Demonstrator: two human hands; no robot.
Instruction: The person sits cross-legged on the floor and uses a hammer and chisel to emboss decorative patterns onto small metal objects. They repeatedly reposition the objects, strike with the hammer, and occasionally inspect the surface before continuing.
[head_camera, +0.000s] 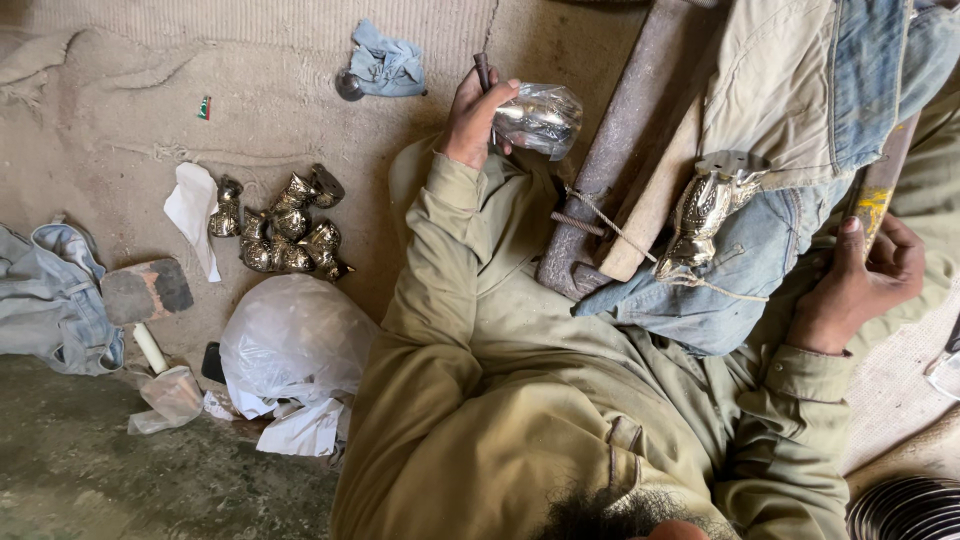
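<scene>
My left hand is raised over the sandy floor and holds a shiny silver cup-shaped piece together with a thin dark rod that sticks up past the fingers. My right hand rests at the right, closed around a long wooden tool with yellow marks. Between the hands an ornate silver piece is tied with string onto a wooden beam. The beam is padded with denim cloth and lies across my olive-clad lap.
A pile of several shiny metal pieces lies left, beside white paper. A mallet, a white plastic bag and folded denim lie lower left. A blue rag lies at the top, a ribbed coil bottom right.
</scene>
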